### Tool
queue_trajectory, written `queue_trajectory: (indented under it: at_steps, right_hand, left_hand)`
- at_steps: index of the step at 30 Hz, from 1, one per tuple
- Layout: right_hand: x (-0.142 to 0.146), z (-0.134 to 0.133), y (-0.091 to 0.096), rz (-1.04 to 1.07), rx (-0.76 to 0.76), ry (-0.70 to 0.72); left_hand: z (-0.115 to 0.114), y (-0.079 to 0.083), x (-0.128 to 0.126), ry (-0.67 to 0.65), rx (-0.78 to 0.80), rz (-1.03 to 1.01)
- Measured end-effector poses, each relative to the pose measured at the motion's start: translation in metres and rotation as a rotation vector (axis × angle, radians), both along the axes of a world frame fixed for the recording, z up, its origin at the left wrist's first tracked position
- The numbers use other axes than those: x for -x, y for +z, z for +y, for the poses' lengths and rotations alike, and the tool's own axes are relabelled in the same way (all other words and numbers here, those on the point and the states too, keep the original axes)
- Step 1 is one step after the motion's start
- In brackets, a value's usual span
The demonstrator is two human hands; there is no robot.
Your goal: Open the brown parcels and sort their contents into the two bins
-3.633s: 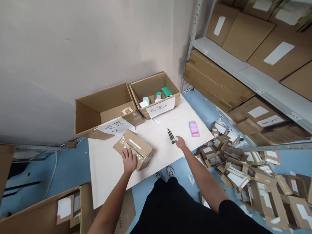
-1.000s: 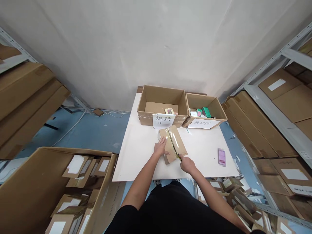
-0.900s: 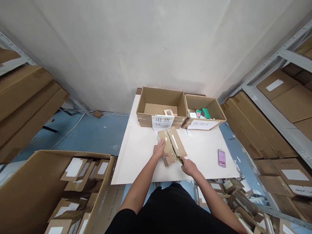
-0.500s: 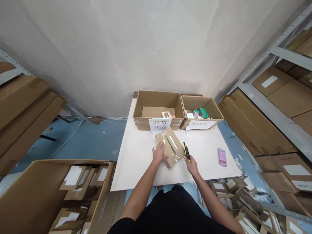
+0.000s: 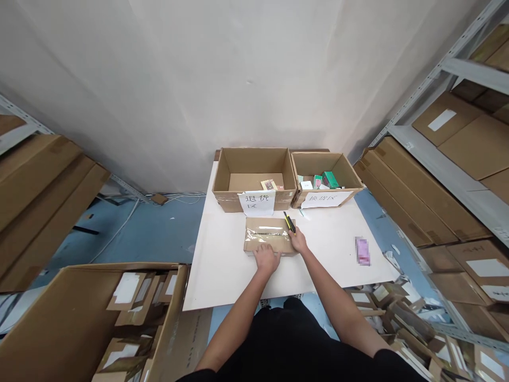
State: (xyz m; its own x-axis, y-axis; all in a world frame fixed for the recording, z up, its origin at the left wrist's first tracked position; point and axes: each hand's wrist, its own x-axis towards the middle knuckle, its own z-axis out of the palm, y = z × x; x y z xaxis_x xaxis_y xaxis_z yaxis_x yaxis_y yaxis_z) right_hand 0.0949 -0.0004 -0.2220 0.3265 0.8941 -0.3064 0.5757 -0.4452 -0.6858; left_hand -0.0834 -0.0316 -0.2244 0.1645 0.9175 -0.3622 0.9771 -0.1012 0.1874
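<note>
A taped cardboard box [image 5: 260, 241] lies on the white table with its long side facing me. Shiny clear tape runs along the seam on its top. My left hand [image 5: 267, 258] rests on the near edge of the box, its fingers spread on the top. In my right hand [image 5: 297, 240] is a yellow and black box cutter [image 5: 290, 222], pointing up and away over the right end of the box. That hand is closed round the cutter and sits against the box's right side.
Two open cartons with paper signs stand behind: a left carton [image 5: 222, 201] and a right carton [image 5: 353, 192], both holding small boxes. A blurred pink item [image 5: 362, 251] lies at the table's right. Beside the table, a large carton [image 5: 47, 318] holds parcels. Shelves flank both sides.
The box has turned from a slant to lie square to me and sits slightly further left. My right hand with the cutter has moved up and left, against the box's right end.
</note>
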Motion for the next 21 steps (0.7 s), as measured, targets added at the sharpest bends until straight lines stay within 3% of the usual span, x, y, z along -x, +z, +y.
queue_trajectory:
  at_steps: [3, 6, 11, 15, 21]
  right_hand:
    - [-0.012, -0.009, 0.011, 0.181, -0.170, -0.209]
    - [-0.018, -0.033, 0.019, 0.459, -0.280, -0.394]
    - [-0.027, -0.065, 0.021, 0.719, -0.228, -0.459]
    - [-0.035, -0.072, 0.019, 0.488, -0.027, -0.396]
    - [-0.030, -0.065, 0.031, -0.169, 0.165, 0.048]
  left_hand:
    - [0.020, 0.003, 0.005, -0.133, -0.025, -0.100]
    - [0.040, -0.009, 0.007, -0.243, -0.056, -0.157]
    - [0.046, -0.040, 0.004, -0.246, -0.055, -0.155]
    - [0.043, -0.049, 0.004, -0.244, -0.088, -0.161]
    - [0.043, -0.043, 0.005, -0.249, -0.097, -0.137]
